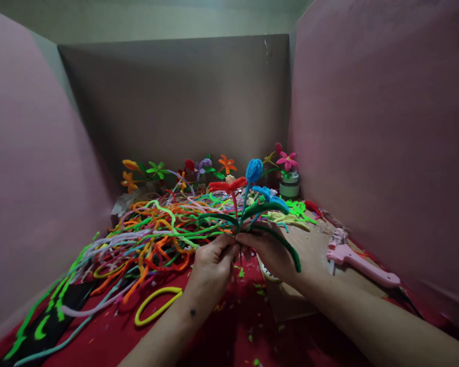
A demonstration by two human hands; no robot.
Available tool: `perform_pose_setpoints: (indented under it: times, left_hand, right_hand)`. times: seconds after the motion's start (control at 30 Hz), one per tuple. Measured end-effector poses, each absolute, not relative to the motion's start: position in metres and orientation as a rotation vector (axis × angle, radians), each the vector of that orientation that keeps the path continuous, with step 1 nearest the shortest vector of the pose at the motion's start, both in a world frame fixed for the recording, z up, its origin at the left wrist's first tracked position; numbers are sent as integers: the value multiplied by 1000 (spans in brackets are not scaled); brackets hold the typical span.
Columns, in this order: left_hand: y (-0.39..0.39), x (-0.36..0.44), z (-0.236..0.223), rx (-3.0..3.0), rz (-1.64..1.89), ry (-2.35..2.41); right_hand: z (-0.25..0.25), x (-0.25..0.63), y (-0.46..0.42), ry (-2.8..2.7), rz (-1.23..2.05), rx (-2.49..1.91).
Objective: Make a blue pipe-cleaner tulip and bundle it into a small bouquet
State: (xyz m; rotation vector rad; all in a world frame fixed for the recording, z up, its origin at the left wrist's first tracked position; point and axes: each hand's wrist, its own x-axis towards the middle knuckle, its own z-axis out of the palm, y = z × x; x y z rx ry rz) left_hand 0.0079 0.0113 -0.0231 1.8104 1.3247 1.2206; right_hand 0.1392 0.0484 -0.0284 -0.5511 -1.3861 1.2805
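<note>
My left hand (213, 265) and my right hand (270, 252) meet in the middle, both pinched round the stems of a small bunch of pipe-cleaner flowers (252, 196). The bunch has a blue bud (254, 169), a red flower (227, 186), a light blue bloom and dark green stems. One green stem (286, 247) curves down over my right hand. Just left of my hands lies a big tangled heap of loose pipe cleaners (153, 232) in many colours.
Finished pipe-cleaner flowers (199, 168) stand along the back cardboard wall, with a small pot of pink flowers (288, 176) at the right. A pink glue gun (357, 262) lies on the right. A yellow loop (156, 304) rests on the red cloth (233, 336). Pink walls close both sides.
</note>
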Motion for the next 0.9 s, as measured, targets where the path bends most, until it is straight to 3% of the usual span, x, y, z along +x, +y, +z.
perform_pose_setpoints:
  times: [0.2,0.33,0.47,0.63,0.9]
  left_hand:
    - [13,4,-20,2165,1268,1443]
    - [18,3,-20,1836,1323,1416]
    - [20,3,-8,1575,1159,1097]
    - [18,3,-5,1536,1033,1026]
    - [15,12,-17,1684,1135,1188]
  right_hand:
    - [-30,138,48,-1381,1257,-556]
    - [-29,138,47,-1310,1214,-585]
    - [-31,138,50,-1357,1233,-529]
    - [-30,138,48,-1373,1394,-432]
    - [-29,138,45,-1239,1496,-385]
